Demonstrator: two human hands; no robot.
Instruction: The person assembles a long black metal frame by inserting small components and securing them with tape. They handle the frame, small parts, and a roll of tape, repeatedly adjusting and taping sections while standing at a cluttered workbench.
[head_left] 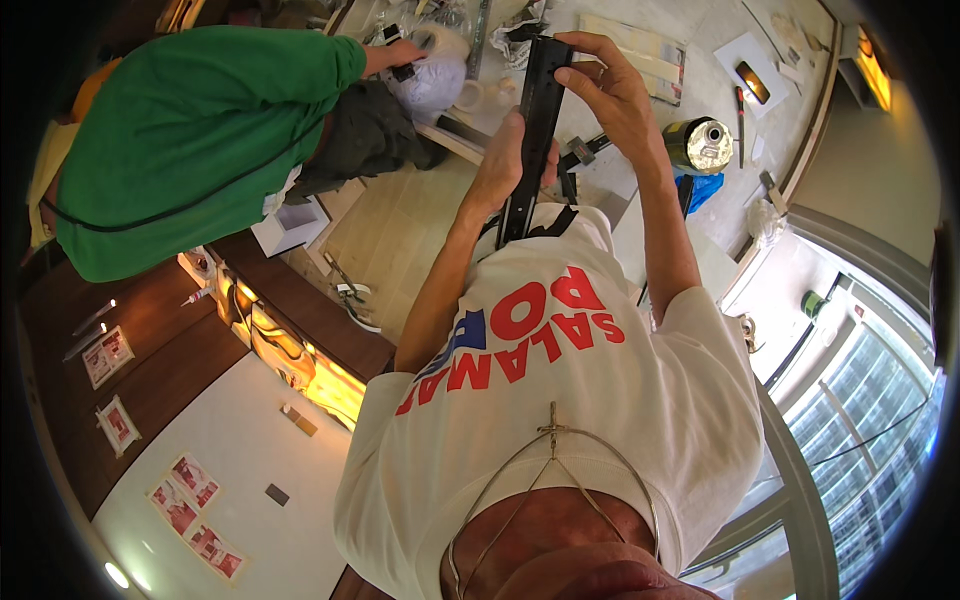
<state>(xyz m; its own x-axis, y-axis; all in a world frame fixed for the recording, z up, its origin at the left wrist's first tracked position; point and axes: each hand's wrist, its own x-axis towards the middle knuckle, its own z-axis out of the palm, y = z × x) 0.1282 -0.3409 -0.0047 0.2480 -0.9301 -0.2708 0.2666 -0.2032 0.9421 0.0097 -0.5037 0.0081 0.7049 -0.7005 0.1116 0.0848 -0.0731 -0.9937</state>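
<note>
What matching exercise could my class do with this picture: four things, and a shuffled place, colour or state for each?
1. Long black rail
2. Metal can
3. Co-worker's top
4. Cross pendant

A. Green
B. Against a white T-shirt
C. In the left hand, right hand at its far end
D. Beside something blue

Pairs: 1-C, 2-D, 3-A, 4-B

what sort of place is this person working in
Probably a room being fitted out, or a workshop: a cluttered worktop bears a metal can, a long black rail is being held, and printed sheets are up on a white panel.
</note>
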